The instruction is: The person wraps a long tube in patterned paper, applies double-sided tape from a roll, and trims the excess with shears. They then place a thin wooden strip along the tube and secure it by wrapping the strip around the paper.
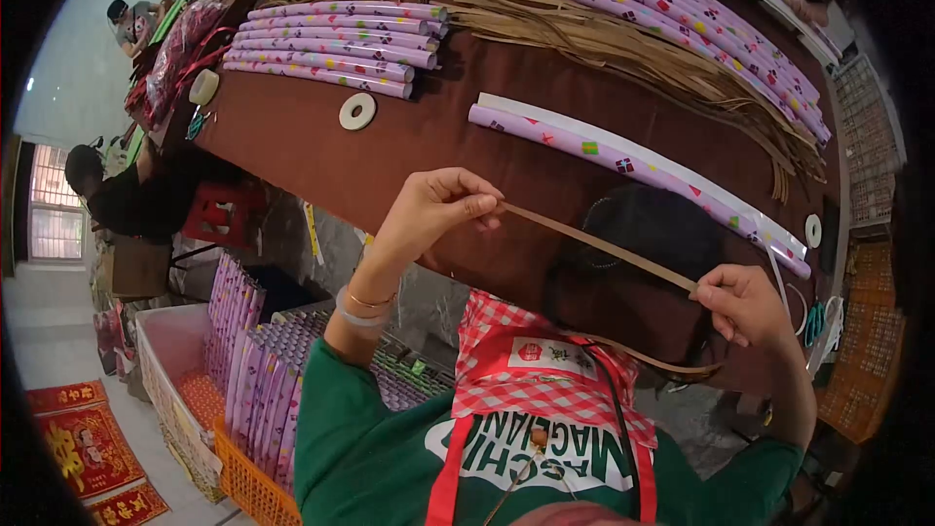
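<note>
My left hand pinches one end of a flat, narrow tan strip between thumb and fingers. Further along, my right hand grips the same strip, which stretches nearly straight between the two. Past the right hand, a loose length curls back toward my apron. Beyond my hands, a purple patterned wrapping-paper roll with a white edge lies across the brown tabletop.
Several purple rolls lie at the left, near a white tape ring. A pile of tan strips and more rolls lie farther back. Scissors are at the right. Rolls fill an orange basket below; other people work nearby.
</note>
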Demonstrator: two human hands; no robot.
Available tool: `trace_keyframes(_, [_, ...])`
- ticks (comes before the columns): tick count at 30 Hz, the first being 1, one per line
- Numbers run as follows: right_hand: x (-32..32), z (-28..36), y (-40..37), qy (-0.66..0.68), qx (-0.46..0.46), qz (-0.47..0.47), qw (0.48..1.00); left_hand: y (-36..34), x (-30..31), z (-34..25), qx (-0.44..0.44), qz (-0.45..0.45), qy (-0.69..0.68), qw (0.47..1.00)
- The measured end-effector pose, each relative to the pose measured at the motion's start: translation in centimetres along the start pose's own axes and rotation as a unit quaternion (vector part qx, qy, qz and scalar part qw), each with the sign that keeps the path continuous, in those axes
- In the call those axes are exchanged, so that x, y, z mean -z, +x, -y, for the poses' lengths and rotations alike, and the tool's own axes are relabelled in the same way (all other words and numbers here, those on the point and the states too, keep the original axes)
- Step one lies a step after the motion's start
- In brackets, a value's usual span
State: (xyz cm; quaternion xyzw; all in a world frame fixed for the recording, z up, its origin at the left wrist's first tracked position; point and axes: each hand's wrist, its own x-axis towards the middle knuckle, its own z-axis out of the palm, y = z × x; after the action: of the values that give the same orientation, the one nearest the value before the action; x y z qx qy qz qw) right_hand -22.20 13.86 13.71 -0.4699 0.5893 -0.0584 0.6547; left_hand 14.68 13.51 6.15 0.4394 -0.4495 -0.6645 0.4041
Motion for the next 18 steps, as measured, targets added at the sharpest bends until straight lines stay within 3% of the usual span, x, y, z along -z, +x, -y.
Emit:
trace_keyframes(2, [-0.2, -0.6, 0.1, 0.007, -0.002, 0.006, 1.000, -0.5, 0.0, -0.3, 0.006, -0.087, 0.051, 0.995])
trace_keyframes(6, [0.5, -1.9, 0.3, 0.005, -0.005, 0.017, 1.000, -0.6, 1.7, 1.0, 0.019, -0.146, 0.057, 0.988])
trace_keyframes(10, [1.4, -3.5, -0.1, 0.031, 0.003, 0.008, 0.999, -0.4, 2.3, 1.6, 0.019, -0.171, 0.033, 0.985])
trace_keyframes(12, [1.7, -4.0, -0.3, 0.034, 0.000, -0.006, 0.999, -0.2, 2.2, 2.5, -0.033, -0.191, 0.036, 0.980])
trace_keyframes(16, [2.3, -6.6, -0.5, 0.069, -0.002, -0.034, 0.997, -0.4, 1.4, 3.2, 0.047, -0.204, 0.067, 0.976])
trace_keyframes(18, [3.3, -7.8, -0.5, 0.084, 0.022, -0.023, 0.996, 0.1, 1.7, 3.9, 0.040, -0.202, 0.080, 0.975])
